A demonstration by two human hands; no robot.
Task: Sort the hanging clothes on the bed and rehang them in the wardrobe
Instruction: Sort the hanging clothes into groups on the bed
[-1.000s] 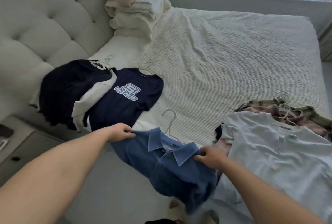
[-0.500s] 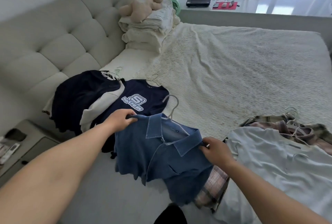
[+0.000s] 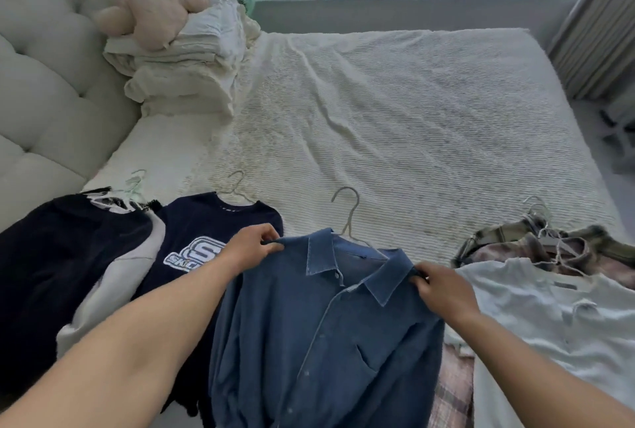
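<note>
Denim shirt on wire hanger, nearest, between navy tee and white shirt. Left hand pinching one shoulder, right hand pinching the other. Best laid flat, shoulders level, hook kept clear, beside like garments. Plaid shirts just beyond. Bed behind; folded bedding far left.

Matt denim shirt on ribbed cloth bedspread.
</note>
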